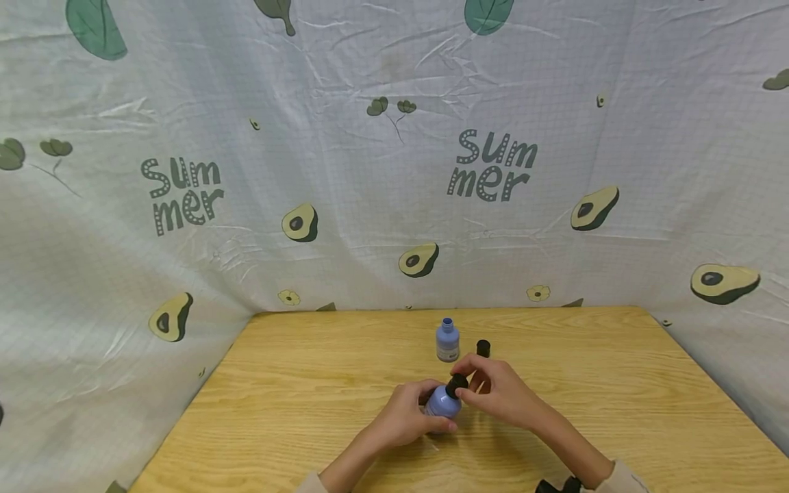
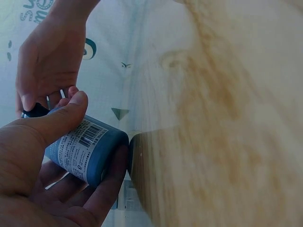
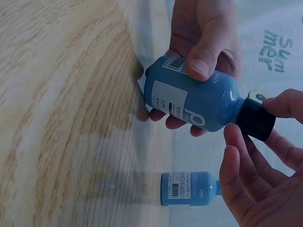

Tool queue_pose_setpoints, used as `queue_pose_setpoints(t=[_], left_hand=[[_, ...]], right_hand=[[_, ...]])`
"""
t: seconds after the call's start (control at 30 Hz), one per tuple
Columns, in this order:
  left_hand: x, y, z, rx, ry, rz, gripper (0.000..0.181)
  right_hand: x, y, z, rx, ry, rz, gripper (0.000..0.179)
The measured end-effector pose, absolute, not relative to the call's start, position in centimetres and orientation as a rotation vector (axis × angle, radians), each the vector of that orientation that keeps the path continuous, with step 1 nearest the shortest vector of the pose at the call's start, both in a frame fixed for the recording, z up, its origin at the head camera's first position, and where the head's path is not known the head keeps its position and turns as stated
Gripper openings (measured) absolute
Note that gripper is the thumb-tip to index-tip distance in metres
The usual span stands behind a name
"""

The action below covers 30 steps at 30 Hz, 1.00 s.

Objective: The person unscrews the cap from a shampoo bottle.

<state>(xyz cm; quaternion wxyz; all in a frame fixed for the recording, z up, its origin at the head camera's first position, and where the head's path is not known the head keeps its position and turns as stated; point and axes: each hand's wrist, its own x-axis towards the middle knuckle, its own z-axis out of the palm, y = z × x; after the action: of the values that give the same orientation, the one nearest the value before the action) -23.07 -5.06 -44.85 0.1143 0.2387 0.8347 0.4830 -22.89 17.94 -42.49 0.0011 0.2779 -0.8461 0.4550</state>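
My left hand (image 1: 405, 413) grips a blue bottle (image 1: 442, 403) round its body, thumb on one side and fingers on the other. The bottle leans with its neck up and to the right. Its black cap (image 3: 256, 119) sits at the neck, pinched between the thumb and fingers of my right hand (image 1: 502, 392). In the left wrist view the bottle's label (image 2: 81, 147) shows a barcode, and its base is close to the tabletop. A second blue bottle (image 1: 447, 340) stands upright behind, its neck uncapped.
A black cylindrical piece (image 1: 483, 348) stands just beyond my right hand, which hides its lower part. The wooden table (image 1: 296, 383) ends at a hanging white cloth (image 1: 345, 171) printed with avocados. A small black object (image 1: 557, 485) lies at the front edge near the right sleeve.
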Motion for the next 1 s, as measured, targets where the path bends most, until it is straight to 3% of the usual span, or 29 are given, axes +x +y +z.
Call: queue_pose_setpoints(t=[0.3,0.67,1.0], left_hand=[[-23.01,-5.06,-44.89,0.697,2.447,1.412,0.045],[-22.99,-5.01,-44.85,0.688,2.456,1.406,0.047],[-23.04,-5.08,-44.77,0.716,2.431,1.428,0.046]], right_hand=[[-22.78,17.91,-42.49,0.747,-2.686,1.392,0.029],[-22.87,18.08,-42.50,0.862,-2.640,1.433,0.026],[-23.01,18.10,-42.38,0.775,-2.689,1.410,0.030]])
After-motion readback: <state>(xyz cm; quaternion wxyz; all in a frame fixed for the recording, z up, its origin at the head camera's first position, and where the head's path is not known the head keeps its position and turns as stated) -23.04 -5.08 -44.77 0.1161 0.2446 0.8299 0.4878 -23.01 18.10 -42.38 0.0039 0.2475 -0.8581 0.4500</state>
